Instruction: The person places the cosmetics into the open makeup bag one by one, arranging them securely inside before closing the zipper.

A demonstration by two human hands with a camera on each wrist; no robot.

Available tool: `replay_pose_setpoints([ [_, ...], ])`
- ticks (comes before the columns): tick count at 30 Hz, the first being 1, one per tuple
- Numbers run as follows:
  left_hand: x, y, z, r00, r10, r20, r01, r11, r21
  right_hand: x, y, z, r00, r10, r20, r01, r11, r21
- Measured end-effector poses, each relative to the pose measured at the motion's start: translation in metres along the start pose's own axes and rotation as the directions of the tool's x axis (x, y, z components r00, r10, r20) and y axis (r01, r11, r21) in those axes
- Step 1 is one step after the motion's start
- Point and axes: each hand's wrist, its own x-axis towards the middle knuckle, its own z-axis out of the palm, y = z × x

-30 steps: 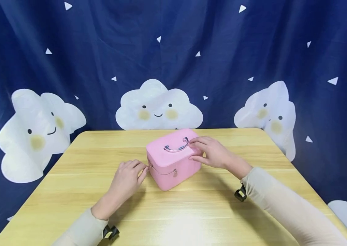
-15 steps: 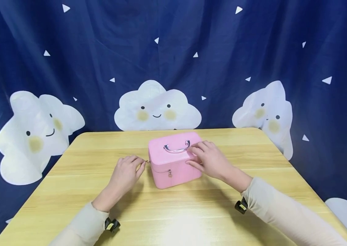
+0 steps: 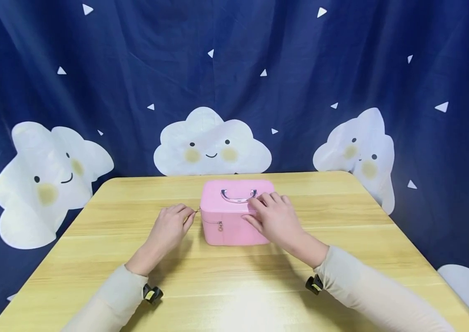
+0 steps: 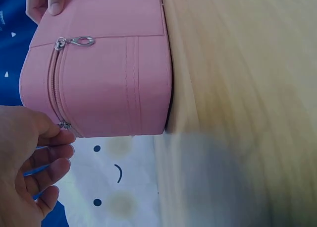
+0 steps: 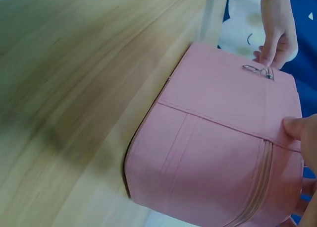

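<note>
A pink vanity case (image 3: 238, 229) with a silver handle (image 3: 237, 199) stands upright on the table, lid down. My left hand (image 3: 169, 230) is at its left side, thumb and index finger pinching a small zipper pull (image 4: 64, 125); the other fingers curl loosely. A second zipper pull (image 4: 81, 40) hangs free on the front face. My right hand (image 3: 277, 219) holds the lid's front edge at the right, fingers on top beside the handle. Its thumb (image 5: 295, 128) presses the front near the seam. The case's back is hidden.
The case is on a light wooden table (image 3: 226, 272), towards its far edge. Behind it hangs a dark blue curtain (image 3: 134, 60) with cloud faces. Black bands with small devices sit at both cuffs.
The case has turned so that its front squarely faces me. My left hand has moved slightly away from me with the zipper pull. My right hand has shifted a little left, staying on the case.
</note>
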Motion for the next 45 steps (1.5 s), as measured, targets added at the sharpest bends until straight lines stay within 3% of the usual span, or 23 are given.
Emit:
replay_pose_setpoints([
  [5,-0.001,-0.003,0.001,0.999,0.032,-0.017,-0.032,0.999,-0.006,0.003,-0.004,0.003,1.000,0.012,-0.018,-0.012,1.000,-0.024],
  [12,-0.015,0.002,-0.001,0.994,0.091,-0.054,-0.092,0.995,-0.025,0.005,-0.008,0.004,0.999,0.035,-0.009,-0.036,0.999,-0.024],
  [20,-0.024,0.027,-0.004,0.993,0.102,-0.054,-0.102,0.995,0.003,0.005,-0.010,0.007,0.999,0.040,-0.001,-0.040,0.999,-0.037],
  [28,-0.017,0.054,0.002,0.983,0.163,-0.088,-0.157,0.985,0.068,0.005,-0.010,0.006,0.999,0.047,-0.011,-0.047,0.998,-0.031],
  [33,-0.013,0.060,0.008,0.975,0.190,-0.116,-0.178,0.979,0.103,0.004,-0.010,0.004,0.999,0.049,-0.002,-0.049,0.998,-0.028],
  [37,-0.015,0.059,0.010,0.977,0.182,-0.109,-0.169,0.978,0.122,0.003,-0.009,0.002,0.999,0.042,0.024,-0.043,0.999,0.021],
  [40,-0.017,0.058,0.009,0.982,0.177,-0.064,-0.169,0.979,0.118,0.000,-0.003,0.000,0.999,0.026,0.040,-0.030,0.993,0.112],
  [45,-0.019,0.051,0.001,0.988,0.155,0.004,-0.155,0.985,0.073,-0.006,0.011,-0.005,0.999,-0.031,0.021,0.024,0.961,0.275],
])
